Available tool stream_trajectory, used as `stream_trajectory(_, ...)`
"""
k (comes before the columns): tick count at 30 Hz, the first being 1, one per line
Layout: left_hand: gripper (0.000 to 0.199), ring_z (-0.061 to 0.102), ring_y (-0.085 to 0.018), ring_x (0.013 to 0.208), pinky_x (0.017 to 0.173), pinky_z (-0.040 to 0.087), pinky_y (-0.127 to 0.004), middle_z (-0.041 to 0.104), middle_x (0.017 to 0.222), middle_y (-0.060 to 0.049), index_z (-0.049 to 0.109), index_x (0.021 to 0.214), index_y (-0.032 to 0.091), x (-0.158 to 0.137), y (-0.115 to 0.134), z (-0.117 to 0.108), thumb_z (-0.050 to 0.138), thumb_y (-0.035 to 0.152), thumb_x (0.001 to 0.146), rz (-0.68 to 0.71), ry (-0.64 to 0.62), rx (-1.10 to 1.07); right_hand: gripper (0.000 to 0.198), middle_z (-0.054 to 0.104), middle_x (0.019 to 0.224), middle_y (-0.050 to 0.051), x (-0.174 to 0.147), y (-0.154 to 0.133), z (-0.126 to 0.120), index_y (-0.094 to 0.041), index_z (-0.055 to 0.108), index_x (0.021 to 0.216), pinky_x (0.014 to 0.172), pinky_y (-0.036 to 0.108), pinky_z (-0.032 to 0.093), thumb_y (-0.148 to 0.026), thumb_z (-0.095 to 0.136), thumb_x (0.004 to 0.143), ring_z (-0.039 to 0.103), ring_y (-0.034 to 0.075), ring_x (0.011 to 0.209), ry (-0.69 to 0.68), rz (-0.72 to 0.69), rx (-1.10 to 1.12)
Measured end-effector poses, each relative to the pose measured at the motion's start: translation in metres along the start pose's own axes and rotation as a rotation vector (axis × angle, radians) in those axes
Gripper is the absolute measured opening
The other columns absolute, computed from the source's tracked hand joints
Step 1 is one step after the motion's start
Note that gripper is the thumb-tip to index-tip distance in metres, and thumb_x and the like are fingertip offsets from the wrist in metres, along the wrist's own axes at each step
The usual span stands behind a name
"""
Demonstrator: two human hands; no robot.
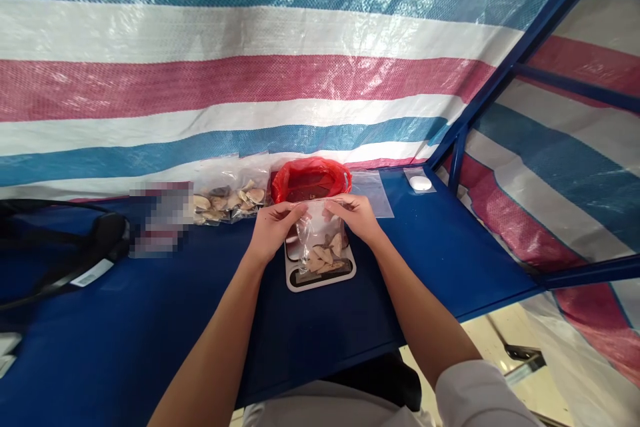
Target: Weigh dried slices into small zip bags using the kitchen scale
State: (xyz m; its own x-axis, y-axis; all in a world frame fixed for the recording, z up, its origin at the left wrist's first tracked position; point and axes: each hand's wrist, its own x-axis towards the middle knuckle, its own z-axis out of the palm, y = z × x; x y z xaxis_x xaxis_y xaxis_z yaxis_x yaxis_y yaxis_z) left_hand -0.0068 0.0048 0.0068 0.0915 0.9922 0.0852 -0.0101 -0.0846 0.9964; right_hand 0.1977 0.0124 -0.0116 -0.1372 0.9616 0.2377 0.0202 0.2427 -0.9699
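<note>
Between my two hands hangs a clear zip bag point(315, 230) with several pale dried slices, perhaps mushroom, in its lower part. My left hand point(274, 227) pinches the bag's top edge at its left end. At the right end of that edge, my right hand point(356, 215) pinches it too. Below and behind the bag is a white kitchen scale point(299, 284), its front panel partly covered by the bag. Just past my hands sits an open red plastic bag point(286, 180); its contents are mostly hidden.
Filled clear bags point(215, 203) of slices lie left of the red bag. Flat clear bags point(377, 195) and a small bag with a white oval object point(420, 183) lie right. Black straps point(107, 240) are far left. A striped sheet point(250, 83) walls the blue table point(200, 320).
</note>
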Motion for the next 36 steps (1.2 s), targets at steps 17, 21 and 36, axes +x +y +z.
stream_trajectory(17,0.034,0.056,-0.014,0.061,0.061,0.049,-0.026,0.064,0.065,-0.001,0.070,0.066,0.016,0.010,0.018,-0.017,0.067,0.043,0.087,0.172,0.086,-0.025,0.035,0.077,0.098,0.004,0.003,-0.015,0.016,-0.022,0.072,0.107,0.055,0.025,0.057,-0.042,0.078,0.078,0.071,0.019,0.077,-0.143,0.144,0.096)
stream_trajectory(21,0.030,0.062,-0.016,0.064,0.064,0.053,-0.028,0.070,0.071,-0.002,0.075,0.084,0.017,0.013,0.031,-0.043,0.064,0.044,0.088,0.242,0.185,0.268,0.029,0.076,0.096,0.005,0.021,-0.024,0.036,-0.021,0.074,0.099,0.057,0.026,0.058,-0.040,0.077,0.077,0.071,0.020,0.081,-0.106,0.100,0.050)
stream_trajectory(36,0.037,0.061,-0.032,0.121,0.106,0.048,-0.049,0.065,0.128,-0.016,0.066,0.122,0.019,0.040,0.031,-0.130,0.051,0.041,0.097,0.695,0.292,1.103,0.016,0.077,0.091,0.003,0.142,-0.022,0.134,-0.020,0.075,0.099,0.089,0.038,0.059,-0.023,0.072,0.083,0.073,0.023,0.093,-0.045,-0.019,-0.224)
